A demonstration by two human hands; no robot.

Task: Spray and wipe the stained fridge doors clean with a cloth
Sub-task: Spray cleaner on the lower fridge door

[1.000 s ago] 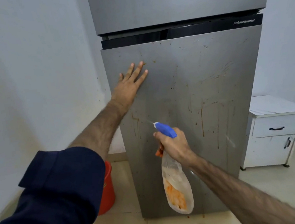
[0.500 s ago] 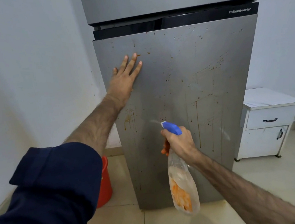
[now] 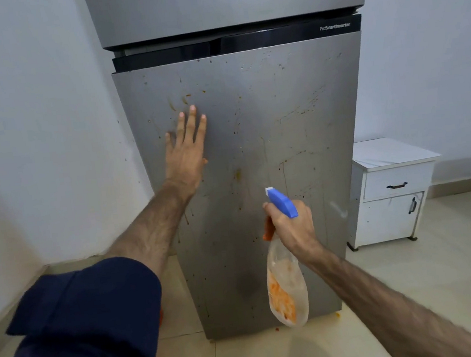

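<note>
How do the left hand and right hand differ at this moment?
The left hand lies flat, fingers straight, against the lower fridge door; the right hand curls round the spray bottle. Left sits higher on the door; right is lower, off it. Both forearms are bare.

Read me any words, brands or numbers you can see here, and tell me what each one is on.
"ProSmartInverter": pale lettering, slightly blurred, at the right end of the black strip between the two fridge doors.
The spray bottle shows orange markings, with no lettering that can be read.
No other text shows.
</note>
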